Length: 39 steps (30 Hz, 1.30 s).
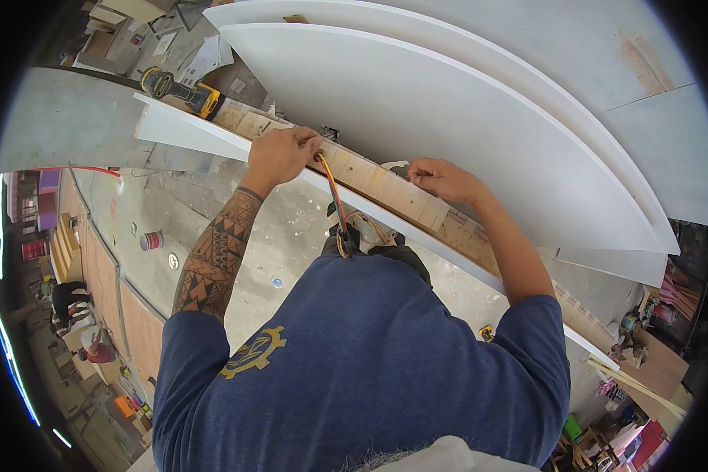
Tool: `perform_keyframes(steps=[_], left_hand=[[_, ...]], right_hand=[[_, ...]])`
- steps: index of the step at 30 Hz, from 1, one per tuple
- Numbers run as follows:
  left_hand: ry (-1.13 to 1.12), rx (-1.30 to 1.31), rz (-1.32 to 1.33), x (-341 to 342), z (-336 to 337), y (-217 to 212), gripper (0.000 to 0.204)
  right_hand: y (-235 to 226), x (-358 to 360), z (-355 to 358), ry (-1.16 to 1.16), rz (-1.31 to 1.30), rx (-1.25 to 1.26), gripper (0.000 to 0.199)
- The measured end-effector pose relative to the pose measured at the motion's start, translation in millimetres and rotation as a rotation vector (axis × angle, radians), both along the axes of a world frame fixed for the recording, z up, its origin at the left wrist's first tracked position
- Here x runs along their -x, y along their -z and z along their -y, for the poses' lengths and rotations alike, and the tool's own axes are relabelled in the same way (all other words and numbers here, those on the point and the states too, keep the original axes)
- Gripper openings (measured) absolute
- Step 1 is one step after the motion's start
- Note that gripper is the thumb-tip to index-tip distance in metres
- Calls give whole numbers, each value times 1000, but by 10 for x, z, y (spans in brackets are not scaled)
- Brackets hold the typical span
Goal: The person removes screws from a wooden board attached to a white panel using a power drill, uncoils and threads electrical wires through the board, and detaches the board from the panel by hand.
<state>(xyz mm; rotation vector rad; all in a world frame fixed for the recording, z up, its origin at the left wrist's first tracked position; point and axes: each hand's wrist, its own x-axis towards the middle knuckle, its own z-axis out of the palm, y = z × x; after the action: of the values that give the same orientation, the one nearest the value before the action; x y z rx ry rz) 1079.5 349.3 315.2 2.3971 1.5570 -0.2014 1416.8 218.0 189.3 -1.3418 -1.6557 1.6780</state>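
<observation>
- Left hand (279,153) closed, pinching coloured wires (332,189) at the plywood strip (385,189).
- Right hand (440,179) lies flat on strip, fingers loosely open, holding nothing.
- Wires hang loose to the knee; routing looks unfinished.
- Yellow power tool (182,90) sits idle at the far end.

A long plywood ledge (385,185) with a white front edge runs from upper left to lower right. A yellow-and-black power tool (182,91) lies near its upper-left end. Both hands rest on it mid-length; red-and-yellow wires (332,189) hang over its front edge.

Yellow cordless tool (182,92) on the ledge, white curved panels (417,102), red can (151,241) on floor below
</observation>
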Motion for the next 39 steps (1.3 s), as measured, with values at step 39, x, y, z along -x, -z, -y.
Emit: perform_keyframes(steps=[39], left_hand=[[-24, 14, 18, -26, 12, -49, 37]], right_hand=[[184, 93, 112, 134, -261, 31, 8]])
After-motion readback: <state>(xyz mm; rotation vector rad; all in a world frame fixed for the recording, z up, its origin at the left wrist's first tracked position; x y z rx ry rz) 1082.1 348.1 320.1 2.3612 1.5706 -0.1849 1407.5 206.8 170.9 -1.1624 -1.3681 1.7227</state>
